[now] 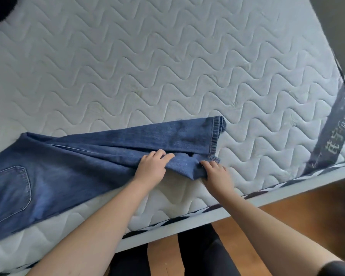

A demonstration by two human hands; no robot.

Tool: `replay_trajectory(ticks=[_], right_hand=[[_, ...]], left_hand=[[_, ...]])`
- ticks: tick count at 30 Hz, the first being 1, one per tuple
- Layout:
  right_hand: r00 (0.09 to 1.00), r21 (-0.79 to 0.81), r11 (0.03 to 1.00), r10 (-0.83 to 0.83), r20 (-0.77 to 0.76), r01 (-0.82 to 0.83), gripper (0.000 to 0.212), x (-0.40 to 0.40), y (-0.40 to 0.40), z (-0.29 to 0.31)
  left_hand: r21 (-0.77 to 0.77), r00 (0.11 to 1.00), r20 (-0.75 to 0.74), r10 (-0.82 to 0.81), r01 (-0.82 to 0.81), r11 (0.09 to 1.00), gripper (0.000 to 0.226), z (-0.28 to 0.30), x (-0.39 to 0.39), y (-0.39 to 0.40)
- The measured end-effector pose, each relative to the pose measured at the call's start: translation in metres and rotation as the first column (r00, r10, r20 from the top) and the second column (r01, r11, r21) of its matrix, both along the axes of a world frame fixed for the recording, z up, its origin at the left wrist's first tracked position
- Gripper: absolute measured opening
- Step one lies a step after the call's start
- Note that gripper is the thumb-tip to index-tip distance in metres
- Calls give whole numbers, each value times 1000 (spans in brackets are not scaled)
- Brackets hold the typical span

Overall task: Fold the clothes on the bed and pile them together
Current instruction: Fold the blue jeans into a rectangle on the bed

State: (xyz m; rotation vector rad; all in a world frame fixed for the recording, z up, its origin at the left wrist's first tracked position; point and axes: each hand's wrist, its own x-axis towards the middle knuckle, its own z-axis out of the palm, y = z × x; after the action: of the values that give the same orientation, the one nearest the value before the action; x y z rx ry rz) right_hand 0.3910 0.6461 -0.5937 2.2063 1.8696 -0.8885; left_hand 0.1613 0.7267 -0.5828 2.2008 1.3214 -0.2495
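A pair of blue jeans point(72, 166) lies across the near part of the white quilted mattress point(167, 66), back pocket at the left, leg hems at the right. One leg lies on top of the other. My left hand point(150, 169) grips the lower leg's fabric near the hem, fingers curled into the denim. My right hand point(216, 172) pinches the bunched hem end of that same leg just to the right. The fabric between both hands is raised in a fold.
A dark object point(0, 10) sits at the far left corner of the mattress. A grey label band point(331, 136) crosses the mattress's right end. Wooden floor point(287, 220) and my dark-clothed legs point(203, 253) lie below the bed's edge.
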Motion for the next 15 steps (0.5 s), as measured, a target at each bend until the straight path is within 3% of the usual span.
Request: replay_trajectory(ticks=[4, 8, 15], right_hand=[[895, -78, 966, -260, -364, 248, 48, -41, -1, 12], [789, -155, 946, -323, -523, 284, 58, -100, -14, 20], [682, -152, 945, -315, -660, 290, 60, -226, 4, 40]], left_hand=[[-43, 976, 183, 119, -112, 993, 58, 23, -32, 2], [-60, 949, 286, 132, -120, 991, 52, 40, -82, -6], [121, 954, 131, 268, -284, 951, 60, 63, -213, -27]])
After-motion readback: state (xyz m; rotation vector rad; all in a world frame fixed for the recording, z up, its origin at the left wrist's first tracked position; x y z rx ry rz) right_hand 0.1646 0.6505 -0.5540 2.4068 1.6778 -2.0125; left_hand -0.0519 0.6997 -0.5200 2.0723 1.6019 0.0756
